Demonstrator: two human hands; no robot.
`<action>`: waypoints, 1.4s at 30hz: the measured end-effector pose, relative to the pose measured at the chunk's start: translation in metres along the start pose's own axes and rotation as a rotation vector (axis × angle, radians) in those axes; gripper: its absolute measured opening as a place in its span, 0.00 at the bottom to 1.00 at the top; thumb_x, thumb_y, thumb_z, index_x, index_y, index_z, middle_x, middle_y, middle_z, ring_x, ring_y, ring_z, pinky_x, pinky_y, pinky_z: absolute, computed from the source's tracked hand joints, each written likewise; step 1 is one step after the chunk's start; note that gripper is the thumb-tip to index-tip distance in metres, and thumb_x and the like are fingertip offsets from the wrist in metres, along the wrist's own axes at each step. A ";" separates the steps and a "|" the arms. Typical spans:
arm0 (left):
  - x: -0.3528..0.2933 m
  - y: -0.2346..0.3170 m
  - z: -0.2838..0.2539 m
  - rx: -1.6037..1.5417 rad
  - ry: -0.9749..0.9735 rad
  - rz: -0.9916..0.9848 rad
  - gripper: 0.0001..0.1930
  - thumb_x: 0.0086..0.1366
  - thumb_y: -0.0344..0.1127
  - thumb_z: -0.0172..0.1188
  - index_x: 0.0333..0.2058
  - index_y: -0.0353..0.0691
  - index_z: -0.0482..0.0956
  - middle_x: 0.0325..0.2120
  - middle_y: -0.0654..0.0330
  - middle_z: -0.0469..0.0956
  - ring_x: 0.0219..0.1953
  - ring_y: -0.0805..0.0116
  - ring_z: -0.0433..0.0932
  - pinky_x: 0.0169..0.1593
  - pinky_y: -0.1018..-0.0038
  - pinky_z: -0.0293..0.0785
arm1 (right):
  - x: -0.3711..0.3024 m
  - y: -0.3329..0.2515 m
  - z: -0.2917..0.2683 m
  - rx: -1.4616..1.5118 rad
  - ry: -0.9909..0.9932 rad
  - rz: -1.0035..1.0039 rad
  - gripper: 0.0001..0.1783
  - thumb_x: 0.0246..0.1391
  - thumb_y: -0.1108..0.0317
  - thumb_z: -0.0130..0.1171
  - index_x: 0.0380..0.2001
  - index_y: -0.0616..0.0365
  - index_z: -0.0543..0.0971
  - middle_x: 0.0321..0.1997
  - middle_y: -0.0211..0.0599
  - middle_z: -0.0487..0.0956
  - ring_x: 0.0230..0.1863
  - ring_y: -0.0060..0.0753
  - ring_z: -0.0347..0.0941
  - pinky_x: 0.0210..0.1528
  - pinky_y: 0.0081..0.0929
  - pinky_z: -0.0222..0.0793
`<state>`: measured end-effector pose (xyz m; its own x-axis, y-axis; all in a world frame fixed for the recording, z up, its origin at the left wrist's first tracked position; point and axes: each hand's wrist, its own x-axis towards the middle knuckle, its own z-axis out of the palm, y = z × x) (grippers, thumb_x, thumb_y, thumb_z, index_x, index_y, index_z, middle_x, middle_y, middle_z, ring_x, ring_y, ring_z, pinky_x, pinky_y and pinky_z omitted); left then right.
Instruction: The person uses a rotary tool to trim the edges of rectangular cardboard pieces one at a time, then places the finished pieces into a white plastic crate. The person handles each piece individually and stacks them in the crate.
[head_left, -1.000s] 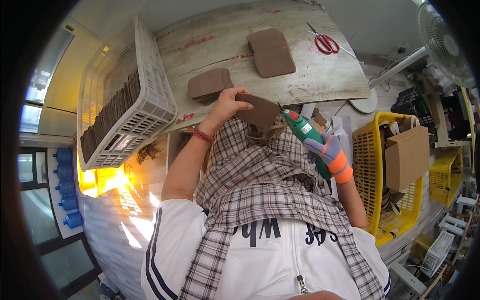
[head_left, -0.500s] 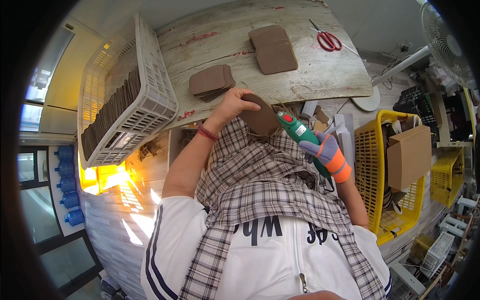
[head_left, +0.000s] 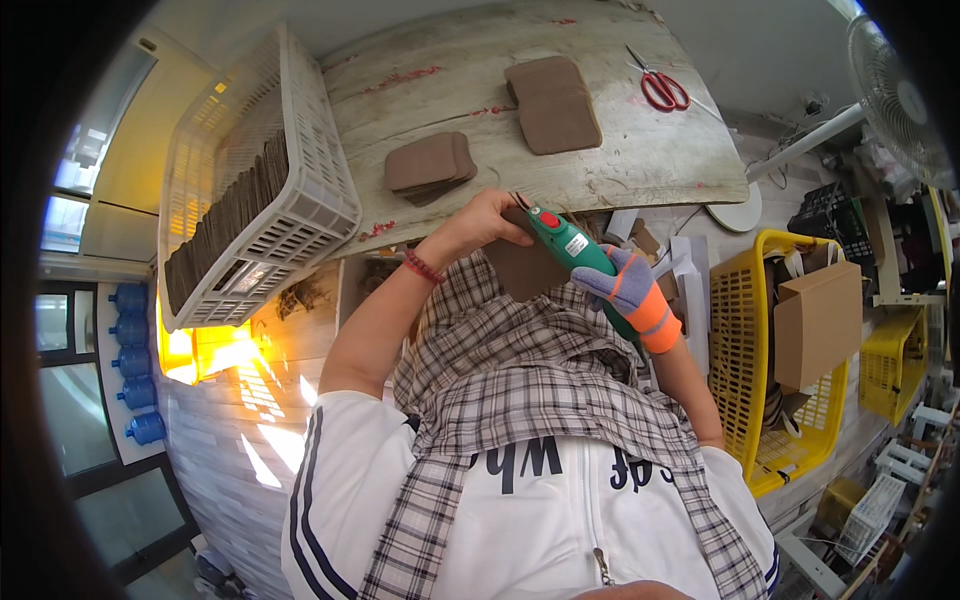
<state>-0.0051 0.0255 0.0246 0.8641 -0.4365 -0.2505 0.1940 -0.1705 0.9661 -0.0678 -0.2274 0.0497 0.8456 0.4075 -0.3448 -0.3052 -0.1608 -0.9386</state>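
Observation:
My bare left hand pinches a flat brown rounded pad by its upper edge, thumb on the face, over my lap. My right hand, in a grey and orange glove, is wrapped round a green handheld power tool with a red switch. Thin dark prongs at the tool's tip meet or nearly meet the pad's upper edge, close to my left fingers; contact cannot be told. On the table lie a low stack of brown pads near the front edge and more stacked pads further back.
Red-handled scissors lie at the right of the wooden table. To the left stands a white plastic crate packed with upright brown pieces. At the right are a yellow basket with a cardboard box, and a fan.
The power tool has moved up and left, from the pad's right side to its upper edge near my left fingers. My left hand has turned the pad and shifted slightly right.

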 end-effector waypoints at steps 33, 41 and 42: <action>0.085 -0.030 0.008 0.673 0.800 0.299 0.18 0.49 0.33 0.69 0.33 0.40 0.67 0.39 0.59 0.70 0.42 0.60 0.66 0.47 0.64 0.64 | -0.005 0.056 -0.036 0.159 0.300 0.058 0.18 0.50 0.57 0.64 0.32 0.61 0.73 0.18 0.31 0.74 0.15 0.20 0.70 0.18 0.18 0.65; 0.067 0.005 0.047 -1.146 0.577 0.342 0.16 0.58 0.20 0.57 0.44 0.37 0.66 0.44 0.56 0.73 0.46 0.61 0.74 0.52 0.67 0.73 | 0.001 0.030 -0.021 0.138 0.378 -0.022 0.19 0.49 0.58 0.65 0.36 0.61 0.73 0.20 0.31 0.75 0.17 0.20 0.70 0.19 0.18 0.65; 0.066 0.009 0.051 -1.273 0.529 0.386 0.17 0.59 0.19 0.55 0.46 0.36 0.66 0.46 0.56 0.72 0.48 0.60 0.73 0.54 0.67 0.72 | 0.001 0.024 -0.019 0.147 0.375 -0.026 0.19 0.49 0.58 0.65 0.37 0.61 0.73 0.20 0.31 0.75 0.17 0.20 0.70 0.19 0.17 0.65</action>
<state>0.0301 -0.0501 0.0131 0.9710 0.1508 -0.1853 -0.0565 0.8987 0.4350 -0.0665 -0.2477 0.0273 0.9468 0.0489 -0.3180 -0.3177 -0.0130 -0.9481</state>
